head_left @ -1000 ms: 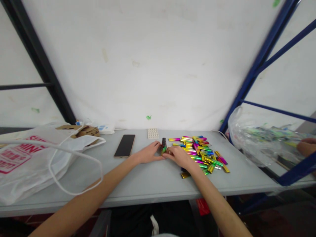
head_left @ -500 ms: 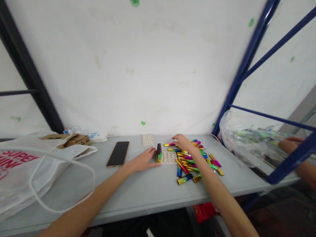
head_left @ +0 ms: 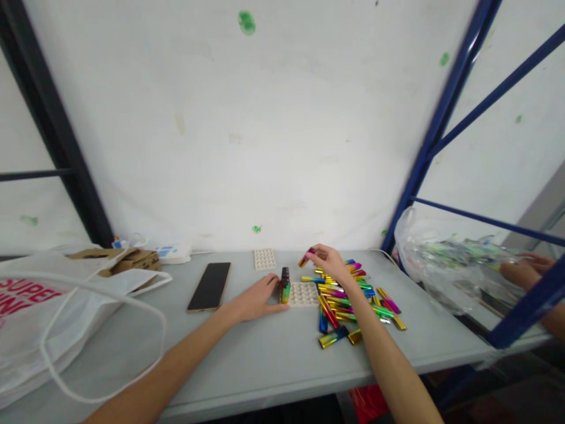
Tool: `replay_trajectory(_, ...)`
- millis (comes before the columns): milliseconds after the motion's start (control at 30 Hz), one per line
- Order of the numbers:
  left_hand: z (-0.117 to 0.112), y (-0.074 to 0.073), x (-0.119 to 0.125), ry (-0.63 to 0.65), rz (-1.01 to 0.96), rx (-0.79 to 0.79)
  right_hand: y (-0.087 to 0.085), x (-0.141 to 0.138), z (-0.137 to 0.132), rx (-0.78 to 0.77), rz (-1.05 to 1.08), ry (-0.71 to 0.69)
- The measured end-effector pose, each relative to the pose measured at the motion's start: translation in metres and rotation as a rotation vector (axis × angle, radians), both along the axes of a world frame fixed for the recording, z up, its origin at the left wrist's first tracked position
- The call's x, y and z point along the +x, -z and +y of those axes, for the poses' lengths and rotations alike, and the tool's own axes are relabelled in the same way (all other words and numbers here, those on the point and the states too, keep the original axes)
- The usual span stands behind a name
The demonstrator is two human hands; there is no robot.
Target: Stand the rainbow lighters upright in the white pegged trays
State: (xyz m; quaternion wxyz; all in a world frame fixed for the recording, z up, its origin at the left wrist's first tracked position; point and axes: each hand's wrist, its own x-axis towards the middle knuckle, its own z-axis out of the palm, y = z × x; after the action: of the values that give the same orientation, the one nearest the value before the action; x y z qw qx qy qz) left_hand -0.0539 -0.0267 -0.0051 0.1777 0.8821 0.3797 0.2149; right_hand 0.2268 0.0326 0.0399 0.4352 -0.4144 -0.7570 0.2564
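Note:
My left hand (head_left: 260, 298) is at the left end of a white tray (head_left: 304, 295) with rows of round holes, its thumb in front and fingers behind, gripping that end. Beside those fingers a row of shiny coloured tubes (head_left: 285, 287) with dark tops stands upright in the tray. My right hand (head_left: 329, 261) is raised behind the tray and pinches one shiny tube (head_left: 303, 259), gold with magenta and tilted. Under my right forearm lies a loose pile of metallic tubes (head_left: 338, 297) in gold, red, blue, green and magenta, partly hidden by the arm.
A second white holed tray (head_left: 264, 259) lies near the wall. To the left are a phone (head_left: 209, 286), a white plastic bag (head_left: 57, 324) and flattened cardboard (head_left: 132, 261). A clear plastic bag (head_left: 424, 265) is by the blue post (head_left: 412, 176); another person's hand (head_left: 514, 272) shows far right.
My right hand has lifted a tube from the back left of the pile and holds it up. My left hand stays at the tray. The view has tilted slightly upward.

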Motion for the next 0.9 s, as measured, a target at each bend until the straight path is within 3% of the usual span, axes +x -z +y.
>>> replay_trajectory(200,0.001,0.001,0.000,0.008,-0.014,0.007,-0.013,-0.022,-0.031,-0.199,0.512,-0.127)
replay_trajectory(367,0.001,0.000,0.001,-0.008,0.009,-0.001,-0.014,-0.033,-0.057,-0.321,0.606,-0.247)
replay_trajectory(467,0.001,0.001,0.001,-0.001,0.011,0.005,-0.009,-0.035,-0.065,-0.313,0.577,-0.243)
replay_trajectory(533,0.001,0.001,0.001,0.003,0.013,0.005,-0.003,-0.036,-0.067,-0.294,0.489,-0.167)
replay_trajectory(733,0.000,-0.001,0.001,0.018,-0.011,0.018,0.013,-0.034,-0.065,0.082,0.035,0.178)
replay_trajectory(900,0.001,0.001,0.001,0.018,-0.026,0.014,0.014,-0.031,-0.065,0.154,-0.049,0.285)
